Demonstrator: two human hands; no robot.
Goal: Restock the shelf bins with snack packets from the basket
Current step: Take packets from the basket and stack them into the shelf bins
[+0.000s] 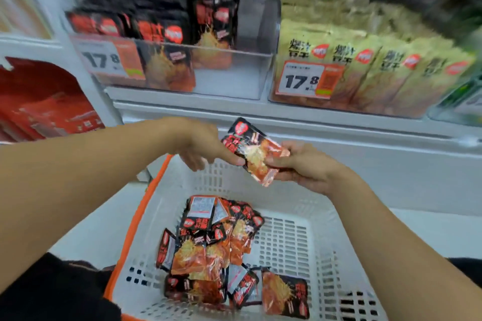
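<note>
Head view: both the left hand (200, 146) and right hand (305, 167) pinch one red-and-black foil snack packet (254, 151) above the white slotted plastic basket (287, 237). A pile of matching packets (219, 250) lies in the basket, and the far-left clear shelf bin (242, 73) looks part-filled, so much restocking seems left.

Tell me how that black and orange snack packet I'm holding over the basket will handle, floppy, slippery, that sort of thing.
The snack packet looks like glossy film, so probably a little slippery. Both the left hand and the right hand pinch it by its edges with no visible strain, suggesting it's light. It appears thin and slightly creased, so likely flexible rather than stiff, and unlikely to roll.
</note>
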